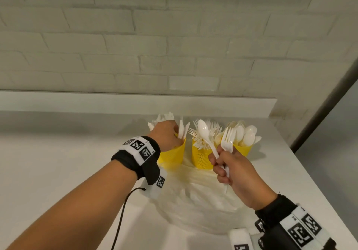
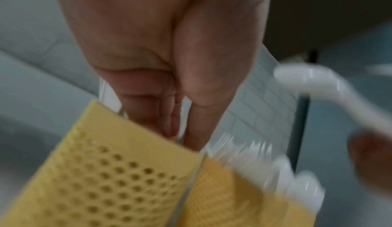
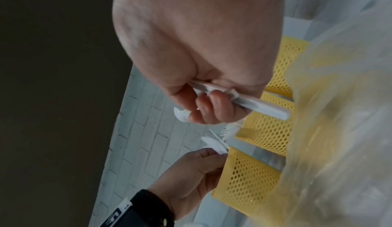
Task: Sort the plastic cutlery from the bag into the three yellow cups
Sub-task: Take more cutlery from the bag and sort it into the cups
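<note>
Three yellow perforated cups stand in a row at the back of the white table. The left cup (image 1: 172, 153) (image 2: 118, 180) holds knives, the middle cup (image 1: 201, 157) holds forks, and the right cup (image 1: 245, 149) holds spoons. My left hand (image 1: 175, 131) (image 2: 180, 130) is at the left cup's mouth. Its fingers and thumb point down and pinch a thin white knife among the others. My right hand (image 1: 220, 164) (image 3: 207, 110) hovers in front of the middle and right cups. It grips the handles of a white spoon (image 1: 204, 131) and a white fork (image 1: 228, 138), both pointing up.
The clear plastic bag (image 1: 193, 201) (image 3: 339, 130) lies crumpled on the table (image 1: 58, 162) just in front of the cups, under my hands. A white brick wall with a low ledge (image 1: 135, 102) runs behind the cups. The table's right edge (image 1: 319, 187) is close. A black cable (image 1: 124, 211) hangs from my left wrist.
</note>
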`<control>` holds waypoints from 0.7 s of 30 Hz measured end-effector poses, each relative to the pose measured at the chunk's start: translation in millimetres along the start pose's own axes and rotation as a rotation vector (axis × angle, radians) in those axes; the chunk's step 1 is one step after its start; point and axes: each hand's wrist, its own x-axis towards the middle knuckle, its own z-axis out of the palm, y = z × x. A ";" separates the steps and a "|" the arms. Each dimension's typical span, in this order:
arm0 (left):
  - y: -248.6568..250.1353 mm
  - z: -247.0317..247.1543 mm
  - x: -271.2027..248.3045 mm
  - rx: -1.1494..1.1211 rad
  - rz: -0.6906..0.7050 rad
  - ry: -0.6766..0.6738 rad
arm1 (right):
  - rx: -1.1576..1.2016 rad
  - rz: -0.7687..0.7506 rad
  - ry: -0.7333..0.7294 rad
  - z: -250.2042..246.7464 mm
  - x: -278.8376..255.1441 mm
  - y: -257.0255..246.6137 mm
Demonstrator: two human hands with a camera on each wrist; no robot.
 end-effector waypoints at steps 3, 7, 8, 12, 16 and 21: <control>-2.7 -5.5 0.0 -0.152 -0.045 -0.071 | -0.059 -0.039 0.023 -1.5 0.5 2.8; 7.4 -15.4 -13.2 -0.072 0.082 -0.038 | -0.095 -0.090 0.049 -1.1 0.4 2.8; 11.0 -18.2 -18.7 -0.071 0.127 0.024 | -0.093 -0.099 0.058 -0.6 0.2 2.5; 36.4 -24.2 -50.8 -0.325 0.266 0.123 | -0.032 -0.131 0.084 2.2 0.6 -0.8; 68.0 -0.5 -81.9 -0.602 0.259 -0.206 | -0.175 -0.263 0.047 7.9 -1.4 -0.7; 71.2 27.5 -78.0 -0.718 0.274 -0.121 | -0.164 -0.301 -0.018 -0.9 -10.6 4.8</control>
